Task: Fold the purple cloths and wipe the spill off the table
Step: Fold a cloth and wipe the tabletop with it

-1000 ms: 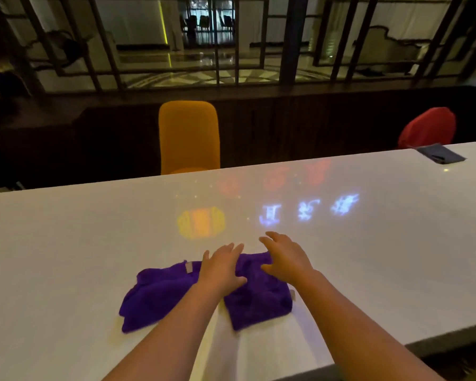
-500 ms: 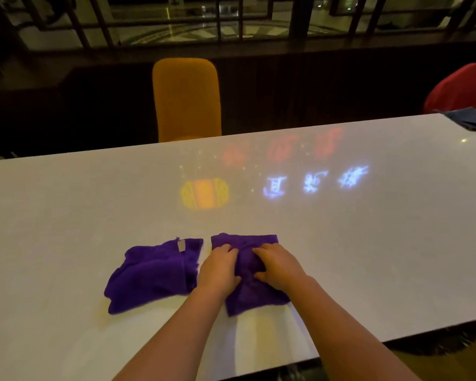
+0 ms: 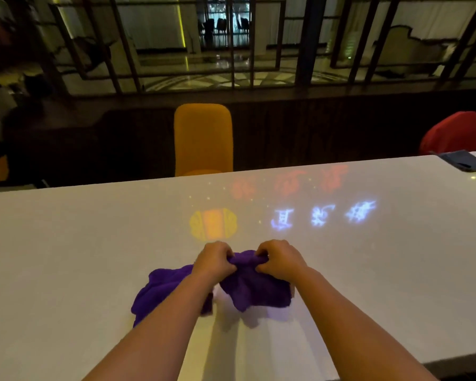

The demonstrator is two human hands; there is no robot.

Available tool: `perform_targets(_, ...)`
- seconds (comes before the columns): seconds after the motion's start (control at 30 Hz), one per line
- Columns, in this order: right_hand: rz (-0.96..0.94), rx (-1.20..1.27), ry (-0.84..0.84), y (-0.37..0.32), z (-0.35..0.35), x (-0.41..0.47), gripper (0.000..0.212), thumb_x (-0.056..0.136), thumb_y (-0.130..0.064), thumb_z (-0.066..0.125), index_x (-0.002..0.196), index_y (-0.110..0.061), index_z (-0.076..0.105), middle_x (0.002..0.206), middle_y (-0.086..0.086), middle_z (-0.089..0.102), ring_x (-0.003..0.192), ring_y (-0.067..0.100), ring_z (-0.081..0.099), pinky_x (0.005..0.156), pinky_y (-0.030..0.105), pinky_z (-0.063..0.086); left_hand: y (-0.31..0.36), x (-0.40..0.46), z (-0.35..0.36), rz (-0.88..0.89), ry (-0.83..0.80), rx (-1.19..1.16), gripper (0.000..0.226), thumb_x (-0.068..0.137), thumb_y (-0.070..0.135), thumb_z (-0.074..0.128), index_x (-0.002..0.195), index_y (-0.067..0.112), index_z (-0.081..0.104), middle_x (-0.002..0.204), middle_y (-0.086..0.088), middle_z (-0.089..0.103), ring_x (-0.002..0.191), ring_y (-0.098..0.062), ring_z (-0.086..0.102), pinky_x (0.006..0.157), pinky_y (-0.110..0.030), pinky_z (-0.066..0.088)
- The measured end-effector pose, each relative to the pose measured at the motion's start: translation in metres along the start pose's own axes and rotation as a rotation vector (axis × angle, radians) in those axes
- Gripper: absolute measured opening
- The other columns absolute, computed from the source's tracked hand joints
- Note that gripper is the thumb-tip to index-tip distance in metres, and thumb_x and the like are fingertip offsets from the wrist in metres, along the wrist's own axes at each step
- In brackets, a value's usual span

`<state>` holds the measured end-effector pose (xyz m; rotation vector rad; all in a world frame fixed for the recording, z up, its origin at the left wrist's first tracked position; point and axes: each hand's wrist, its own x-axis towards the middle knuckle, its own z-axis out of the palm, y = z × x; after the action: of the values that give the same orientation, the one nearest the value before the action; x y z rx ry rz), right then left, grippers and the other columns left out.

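- My left hand and my right hand are both closed, each pinching the far edge of the right purple cloth.
- That edge is bunched and lifted a little between my hands. The rest of the cloth hangs toward me and lies on the white surface.
- I think I am in the folding step. No spill shows that I can see.
- Next I should pull the edge toward me and lay it flat on the near edge.
- This cloth runs long from side to side.
- The left purple cloth lies rumpled just beside it, under my left arm.
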<state>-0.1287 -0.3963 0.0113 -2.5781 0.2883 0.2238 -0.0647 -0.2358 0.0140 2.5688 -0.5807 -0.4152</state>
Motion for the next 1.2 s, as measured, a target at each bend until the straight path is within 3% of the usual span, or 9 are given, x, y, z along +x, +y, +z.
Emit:
perform_targets(0.1, -0.059, 0.038, 0.083, -0.035, -0.043, 0.008, 0.030, 0.076, -0.027, 0.070, 0.105, -0.021, 0.064, 0.109, 0.004, 0.065, 0.093, 0.023, 0.060, 0.080, 0.035, 0.053, 0.012, 0.002, -0.058, 0.035, 0.060, -0.055, 0.020, 0.069, 0.012, 0.069, 0.089, 0.009, 0.069, 0.093, -0.012, 0.067, 0.085, -0.026, 0.062, 0.064, -0.029, 0.047)
perform_targets(0.23, -0.176, 0.038, 0.146, -0.087, -0.094, 0.015, 0.026, 0.077, -0.026, 0.071, 0.102, -0.022, 0.063, 0.105, 0.004, 0.065, 0.090, 0.023, 0.060, 0.076, 0.036, 0.056, 0.025, -0.007, -0.131, 0.085, 0.133, -0.113, 0.017, 0.072, 0.011, 0.072, 0.087, 0.014, 0.064, 0.090, -0.006, 0.064, 0.078, -0.021, 0.060, 0.048, -0.020, 0.047)
perform_targets(0.37, -0.297, 0.027, 0.191, -0.134, -0.129, 0.015, 0.020, 0.075, -0.028, 0.074, 0.090, -0.029, 0.060, 0.096, 0.000, 0.064, 0.083, 0.018, 0.060, 0.061, 0.024, 0.048, 0.024, -0.027, -0.189, 0.132, 0.201, -0.145, 0.021, 0.072, 0.011, 0.073, 0.091, 0.014, 0.065, 0.090, -0.003, 0.062, 0.080, -0.022, 0.063, 0.055, -0.025, 0.054)
perform_targets(0.47, -0.363, 0.002, 0.212, -0.166, -0.138, 0.015, 0.021, 0.073, -0.028, 0.075, 0.087, -0.030, 0.059, 0.090, -0.004, 0.061, 0.082, 0.017, 0.059, 0.060, 0.025, 0.048, 0.013, -0.043, -0.217, 0.151, 0.244, -0.151, 0.022, 0.073, 0.009, 0.072, 0.092, 0.016, 0.064, 0.091, -0.003, 0.062, 0.082, -0.021, 0.063, 0.057, -0.023, 0.053)
perform_targets(0.67, -0.460, -0.034, 0.221, -0.235, -0.115, 0.019, 0.021, 0.073, -0.028, 0.075, 0.089, -0.029, 0.061, 0.091, -0.005, 0.063, 0.084, 0.016, 0.059, 0.067, 0.031, 0.054, -0.039, -0.076, -0.257, 0.123, 0.305, -0.149, 0.021, 0.075, 0.010, 0.071, 0.087, 0.023, 0.061, 0.083, 0.006, 0.059, 0.076, -0.010, 0.060, 0.051, -0.016, 0.048)
perform_targets(0.87, -0.509, -0.085, 0.178, -0.311, -0.071, 0.030, 0.020, 0.075, -0.028, 0.073, 0.088, -0.031, 0.058, 0.085, -0.008, 0.059, 0.078, 0.012, 0.057, 0.052, 0.019, 0.041, -0.117, -0.095, -0.288, 0.084, 0.334, -0.134, 0.021, 0.076, 0.011, 0.072, 0.087, 0.024, 0.060, 0.080, 0.010, 0.056, 0.075, -0.007, 0.058, 0.048, -0.013, 0.046)
perform_targets(1.03, -0.475, -0.045, 0.157, -0.370, -0.030, 0.044, 0.020, 0.077, -0.027, 0.072, 0.089, -0.031, 0.057, 0.081, -0.010, 0.057, 0.074, 0.009, 0.055, 0.051, 0.017, 0.041, -0.180, -0.102, -0.323, 0.089, 0.292, -0.085, 0.021, 0.077, 0.012, 0.071, 0.088, 0.025, 0.059, 0.080, 0.012, 0.056, 0.073, -0.007, 0.058, 0.043, -0.012, 0.044)
perform_targets(1.2, -0.374, -0.015, 0.152, -0.400, 0.022, 0.058, 0.020, 0.079, -0.026, 0.070, 0.095, -0.026, 0.058, 0.092, -0.002, 0.062, 0.079, 0.016, 0.059, 0.058, 0.021, 0.048, -0.234, -0.095, -0.327, 0.108, 0.208, -0.021, 0.020, 0.078, 0.011, 0.069, 0.089, 0.023, 0.057, 0.084, 0.007, 0.056, 0.072, -0.010, 0.057, 0.047, -0.013, 0.044)
